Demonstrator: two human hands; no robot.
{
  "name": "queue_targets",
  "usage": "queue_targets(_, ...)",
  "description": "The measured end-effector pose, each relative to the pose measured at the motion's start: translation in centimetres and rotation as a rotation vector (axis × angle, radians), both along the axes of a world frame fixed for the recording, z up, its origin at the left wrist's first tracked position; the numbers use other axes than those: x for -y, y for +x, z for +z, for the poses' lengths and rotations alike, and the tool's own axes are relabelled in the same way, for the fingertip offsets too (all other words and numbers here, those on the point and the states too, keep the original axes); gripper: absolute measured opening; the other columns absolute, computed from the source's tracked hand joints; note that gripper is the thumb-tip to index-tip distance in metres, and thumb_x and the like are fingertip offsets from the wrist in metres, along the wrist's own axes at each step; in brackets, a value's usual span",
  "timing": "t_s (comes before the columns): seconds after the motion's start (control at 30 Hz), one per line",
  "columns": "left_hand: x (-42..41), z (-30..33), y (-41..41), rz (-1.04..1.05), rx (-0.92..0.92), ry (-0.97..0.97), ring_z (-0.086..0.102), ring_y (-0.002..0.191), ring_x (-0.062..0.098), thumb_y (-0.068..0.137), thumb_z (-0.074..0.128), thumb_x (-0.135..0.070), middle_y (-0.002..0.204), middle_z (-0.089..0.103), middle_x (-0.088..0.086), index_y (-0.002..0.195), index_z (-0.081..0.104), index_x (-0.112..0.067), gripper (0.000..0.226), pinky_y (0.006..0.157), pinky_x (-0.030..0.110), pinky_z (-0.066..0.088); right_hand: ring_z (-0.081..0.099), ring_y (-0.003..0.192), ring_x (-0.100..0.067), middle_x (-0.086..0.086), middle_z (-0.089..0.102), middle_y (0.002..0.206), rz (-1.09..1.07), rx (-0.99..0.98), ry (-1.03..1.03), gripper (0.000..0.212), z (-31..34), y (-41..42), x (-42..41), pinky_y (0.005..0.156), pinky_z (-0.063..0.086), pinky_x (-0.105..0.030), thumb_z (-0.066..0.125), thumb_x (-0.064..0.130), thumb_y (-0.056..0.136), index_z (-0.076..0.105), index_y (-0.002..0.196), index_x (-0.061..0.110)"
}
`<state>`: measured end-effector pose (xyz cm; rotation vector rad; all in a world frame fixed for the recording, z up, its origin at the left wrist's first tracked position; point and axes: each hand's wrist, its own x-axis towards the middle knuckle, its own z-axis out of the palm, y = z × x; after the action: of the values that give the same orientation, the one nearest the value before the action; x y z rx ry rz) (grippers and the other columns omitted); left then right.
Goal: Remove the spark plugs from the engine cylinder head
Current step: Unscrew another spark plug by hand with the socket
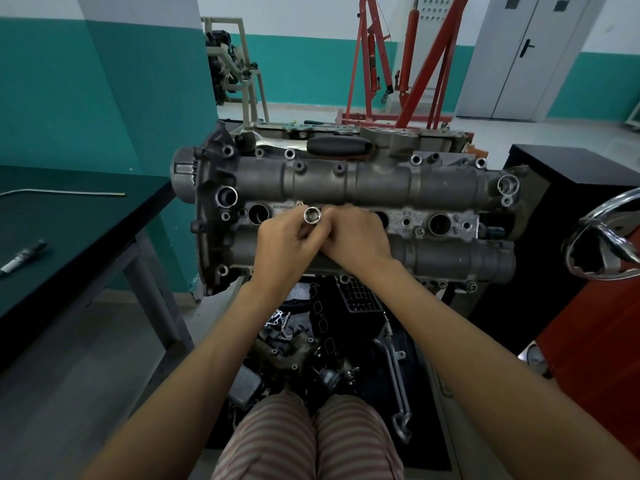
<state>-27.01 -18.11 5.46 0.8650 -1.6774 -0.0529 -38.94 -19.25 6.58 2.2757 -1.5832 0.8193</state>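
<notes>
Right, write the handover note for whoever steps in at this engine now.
Left hand grips a socket, open end up, over the cylinder head. Right hand is pressed against it, fingers curled; what it holds is hidden. Three plug wells show in the head; the hands cover the second one along. Ratchet lies on the head's far side. A loose spark plug lies on the left table. Whether plugs remain in the wells cannot be seen.

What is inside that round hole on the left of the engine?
The left hole in the cylinder head looks dark inside. Whether a spark plug sits at the bottom cannot be seen.
</notes>
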Motion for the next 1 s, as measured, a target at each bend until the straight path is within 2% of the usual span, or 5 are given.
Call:
queue_targets(0.13, -0.24, -0.4, -0.01, -0.014, 0.015, 0.053, 0.034, 0.051, 0.015, 0.085, 0.053, -0.029, 0.053, 0.035, -0.004, 0.066, 0.033, -0.013, 0.032, 0.048, 0.016, 0.026, 0.059, 0.08, -0.027, -0.004, 0.065, 0.082, -0.014, -0.061, 0.004, 0.017, -0.29, -0.16, 0.29, 0.058, 0.03, -0.029, 0.047, 0.027, 0.088, 0.058, 0.082, 0.015)
queue_targets(0.33, 0.08, -0.46, -0.32, 0.053, 0.013, 0.07, 0.029, 0.053, 0.012, 0.09, 0.056, -0.018, 0.057, 0.034, -0.004, 0.066, 0.033, -0.012, 0.034, 0.05, 0.018, 0.027, 0.06, 0.072, -0.034, -0.012, 0.063, 0.08, 0.053, 0.027, -0.006, 0.02, 0.11, 0.07, -0.2, 0.054, 0.025, -0.03, 0.05, 0.03, 0.089, 0.038, 0.086, 0.014)
queue_targets(0.5, 0.15, -0.3, -0.46, 0.048, -0.079, 0.029, 0.027, 0.049, 0.013, 0.088, 0.057, -0.031, 0.047, 0.031, 0.0, 0.054, 0.031, -0.013, 0.046, 0.047, 0.02, 0.023, 0.061, 0.076, -0.034, -0.012, 0.066, 0.077, 0.038, 0.022, -0.022, 0.023, 0.15, -0.02, -0.46, 0.057, 0.029, -0.03, 0.052, 0.034, 0.086, 0.06, 0.087, 0.012)
queue_targets(0.77, -0.29, -0.42, -0.4, 0.004, -0.052, 0.044, 0.034, 0.053, 0.016, 0.085, 0.048, -0.027, 0.058, 0.036, -0.002, 0.068, 0.037, -0.009, 0.027, 0.05, 0.018, 0.028, 0.06, 0.074, -0.031, -0.009, 0.063, 0.087, 0.001, -0.077, -0.033, 0.018, -0.47, 0.04, 0.13, 0.054, 0.025, -0.03, 0.046, 0.028, 0.09, 0.048, 0.09, 0.01)
queue_targets(1.0, 0.04, -0.23, -0.48, 0.024, -0.058, 0.012, 0.027, 0.049, 0.009, 0.086, 0.057, -0.026, 0.048, 0.023, -0.014, 0.057, 0.02, -0.03, 0.047, 0.046, 0.015, 0.022, 0.063, 0.075, -0.03, -0.007, 0.067, 0.079, 0.014, -0.012, -0.036, 0.022, -0.2, 0.07, -0.36, 0.055, 0.026, -0.028, 0.05, 0.036, 0.087, 0.059, 0.086, 0.016)
